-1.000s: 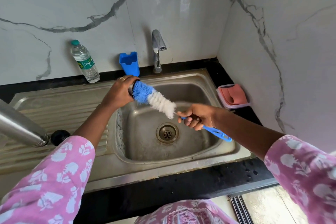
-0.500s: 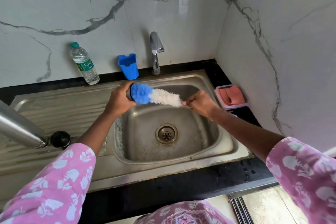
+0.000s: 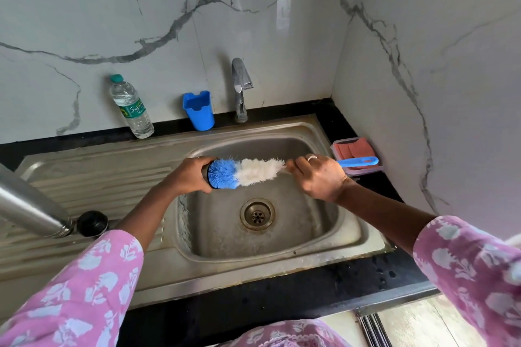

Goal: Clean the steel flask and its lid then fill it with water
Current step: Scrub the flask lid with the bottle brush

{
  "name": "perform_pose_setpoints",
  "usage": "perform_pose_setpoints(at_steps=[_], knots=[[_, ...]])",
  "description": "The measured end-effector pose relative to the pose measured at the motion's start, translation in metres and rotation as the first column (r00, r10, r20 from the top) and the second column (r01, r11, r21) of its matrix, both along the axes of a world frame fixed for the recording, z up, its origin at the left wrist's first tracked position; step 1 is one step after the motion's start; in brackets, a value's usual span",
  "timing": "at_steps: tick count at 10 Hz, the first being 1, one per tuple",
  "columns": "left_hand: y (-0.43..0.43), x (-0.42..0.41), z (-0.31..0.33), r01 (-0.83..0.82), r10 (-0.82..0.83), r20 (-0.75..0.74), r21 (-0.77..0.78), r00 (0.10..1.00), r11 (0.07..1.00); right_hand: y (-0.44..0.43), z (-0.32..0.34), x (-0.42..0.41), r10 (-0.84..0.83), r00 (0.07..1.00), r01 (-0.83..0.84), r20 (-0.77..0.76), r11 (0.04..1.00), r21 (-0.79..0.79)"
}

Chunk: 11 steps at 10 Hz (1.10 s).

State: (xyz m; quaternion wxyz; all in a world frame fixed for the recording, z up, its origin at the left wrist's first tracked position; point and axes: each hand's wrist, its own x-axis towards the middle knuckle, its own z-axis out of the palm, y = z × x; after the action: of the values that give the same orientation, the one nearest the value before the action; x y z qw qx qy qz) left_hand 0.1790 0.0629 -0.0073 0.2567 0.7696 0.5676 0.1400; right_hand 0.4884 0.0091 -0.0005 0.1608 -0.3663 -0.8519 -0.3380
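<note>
Over the sink basin (image 3: 346,236), my left hand (image 3: 186,175) grips a small dark-rimmed lid (image 3: 205,176) on its side, mostly hidden by my fingers. The blue tip of a blue-and-white bottle brush (image 3: 251,172) is pushed against the lid's opening. My right hand (image 3: 318,177) grips the brush by its blue handle (image 3: 358,161), and the brush lies level. The steel flask (image 3: 28,205) lies on the drainboard at the far left, its mouth next to a black round cap (image 3: 92,223).
The tap (image 3: 240,87) stands behind the basin, with no water running. A blue holder (image 3: 198,110) and a plastic water bottle (image 3: 131,107) stand at the back wall. A tray with a pink sponge (image 3: 353,149) sits at the right, just behind the brush handle.
My right hand rose and moved right, swinging the brush from slanting down to level. The handle end now points at the sponge tray. My left hand stayed on the lid.
</note>
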Motion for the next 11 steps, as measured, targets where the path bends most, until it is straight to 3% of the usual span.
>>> perform_pose_setpoints(at_steps=[1,2,3,4,5,6,7,8,9,10,11], knots=[[0.000,0.000,0.000,-0.024,0.015,0.070,0.133,0.997,0.991,0.000,0.015,-0.020,-0.555,0.812,0.252,-0.183,0.615,-0.748],[0.002,-0.003,0.000,-0.001,-0.012,0.052,0.237,0.999,0.972,0.003,0.020,-0.023,-0.875,0.484,-0.442,0.030,-0.274,-0.854],[0.004,-0.004,0.001,0.041,-0.046,0.015,0.253,0.999,0.967,-0.001,0.021,-0.029,-0.898,0.428,-0.573,0.101,-0.357,-0.738],[0.005,-0.002,0.003,-0.007,-0.004,0.041,0.258,0.999,0.966,-0.008,0.014,-0.034,-0.751,0.640,0.124,-0.163,0.310,-0.943],[0.004,-0.002,0.007,-0.073,0.052,0.096,0.234,0.994,0.969,-0.008,0.001,-0.020,-0.258,0.964,0.245,-0.058,0.955,-0.168],[0.005,-0.002,0.008,-0.063,0.046,0.082,0.219,0.996,0.974,-0.005,-0.002,-0.028,-0.355,0.925,0.257,-0.137,0.848,-0.463],[0.005,-0.005,0.005,-0.049,0.032,0.077,0.239,0.997,0.970,-0.002,0.019,-0.039,-0.824,0.561,-0.288,-0.078,-0.106,-0.952],[0.006,-0.010,0.003,0.026,-0.030,0.012,0.245,0.999,0.969,0.002,0.019,-0.038,-0.877,0.478,-0.665,0.044,-0.394,-0.635],[0.010,-0.013,0.008,-0.010,0.005,0.020,0.241,1.000,0.971,-0.006,0.023,-0.042,-0.763,0.633,-0.371,-0.132,-0.149,-0.916],[0.012,-0.016,0.011,-0.078,0.071,0.046,0.195,0.996,0.978,-0.004,0.011,-0.037,-0.376,0.926,0.299,-0.026,0.775,-0.556],[0.013,-0.016,0.011,-0.115,0.102,0.081,0.186,0.992,0.976,-0.002,0.005,-0.028,-0.209,0.978,0.207,0.000,0.969,-0.138]])
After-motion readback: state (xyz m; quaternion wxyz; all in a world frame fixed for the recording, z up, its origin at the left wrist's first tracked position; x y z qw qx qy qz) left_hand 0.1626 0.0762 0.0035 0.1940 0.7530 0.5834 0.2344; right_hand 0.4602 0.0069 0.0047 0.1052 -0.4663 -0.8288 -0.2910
